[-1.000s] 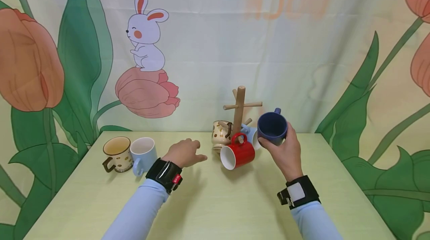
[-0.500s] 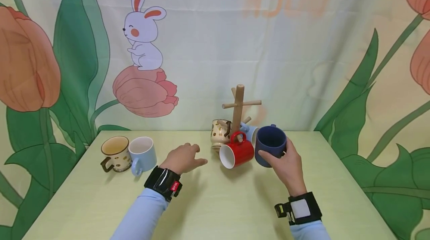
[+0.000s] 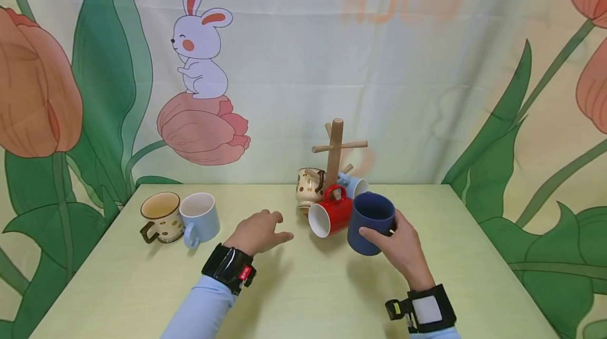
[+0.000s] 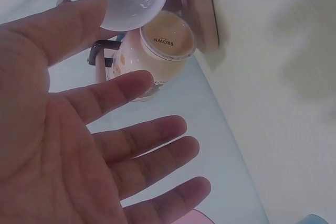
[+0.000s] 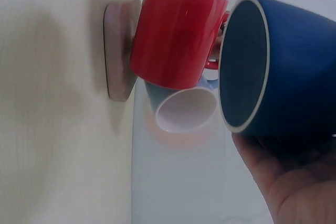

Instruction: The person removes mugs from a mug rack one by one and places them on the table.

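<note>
Far left on the tabletop [image 3: 303, 297] I see a brown-spotted cream mug [image 3: 162, 216] standing upright, with a pale blue mug [image 3: 201, 218] touching its right side, also upright.

Next comes my left hand [image 3: 258, 231]: the forearm, in a light blue sleeve with a black wrist strap, runs up from the lower edge toward the middle. The palm faces down just above the tabletop, and its grip is spread, the fingers [image 4: 157, 140] straight, relaxed and holding nothing. The left wrist view shows the open palm with a second spotted cream mug [image 4: 152, 59] beyond the fingertips.

At centre stands a wooden mug tree [image 3: 334, 150], upright, near the back edge of the tabletop. The second spotted cream mug hangs on its left lower peg; a red mug [image 3: 329, 216] hangs in front, mouth tilted toward me; a light blue mug [image 3: 353, 185] hangs behind on the right.

Just right of the red mug is the dark blue mug [image 3: 370, 223], mouth up and tilted slightly back, low over the tabletop; I cannot tell whether its base touches. My right hand [image 3: 398, 247] holds it from the right side, the grip curled round the body, thumb on the near wall. In the right wrist view its rim lies just beside the red mug.
</note>
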Demonstrator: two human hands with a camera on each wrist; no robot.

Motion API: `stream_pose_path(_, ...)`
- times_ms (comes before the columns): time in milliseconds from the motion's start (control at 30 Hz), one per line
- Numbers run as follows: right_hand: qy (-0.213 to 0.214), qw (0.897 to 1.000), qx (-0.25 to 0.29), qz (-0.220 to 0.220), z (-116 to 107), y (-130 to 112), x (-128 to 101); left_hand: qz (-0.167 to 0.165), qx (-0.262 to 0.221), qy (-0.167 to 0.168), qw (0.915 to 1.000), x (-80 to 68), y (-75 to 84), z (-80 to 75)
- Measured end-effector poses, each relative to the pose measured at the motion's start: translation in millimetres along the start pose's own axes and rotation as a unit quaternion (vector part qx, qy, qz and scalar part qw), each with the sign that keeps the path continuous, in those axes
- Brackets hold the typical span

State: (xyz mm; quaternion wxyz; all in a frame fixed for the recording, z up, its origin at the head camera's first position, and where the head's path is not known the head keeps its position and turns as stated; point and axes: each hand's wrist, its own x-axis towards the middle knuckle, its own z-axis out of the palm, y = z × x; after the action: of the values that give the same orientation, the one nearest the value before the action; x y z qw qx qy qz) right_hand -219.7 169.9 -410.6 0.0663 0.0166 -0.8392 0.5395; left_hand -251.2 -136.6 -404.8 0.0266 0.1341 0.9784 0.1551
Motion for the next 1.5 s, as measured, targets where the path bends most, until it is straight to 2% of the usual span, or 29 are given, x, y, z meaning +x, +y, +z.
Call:
stream_pose_path(400,-0.097,0.994,0.054,-0.005,11,-6,-4,-0.001,-0.006,0.001,1.0,-5.0,1.6,-3.5)
stream_pose_path(733,-0.177,0.981,0.073,-0.036,25,-2,-3,0.01,-0.012,-0.002,0.9999,-6.1,7.5,-8.1)
stream_pose_path(1033,-0.253,0.962,0.087,-0.053,34,0,-1,0.027,-0.014,0.004,0.9995,-6.7,11.2,-8.9)
stream_pose_path(1300,-0.337,0.929,0.14,-0.06,37,5,5,0.072,-0.031,-0.01,0.9969,-7.9,16.0,-10.0)
stream_pose_path(1500,-0.365,0.92,0.134,-0.054,41,4,7,0.101,-0.045,-0.022,0.9936,-10.2,18.5,-11.3)
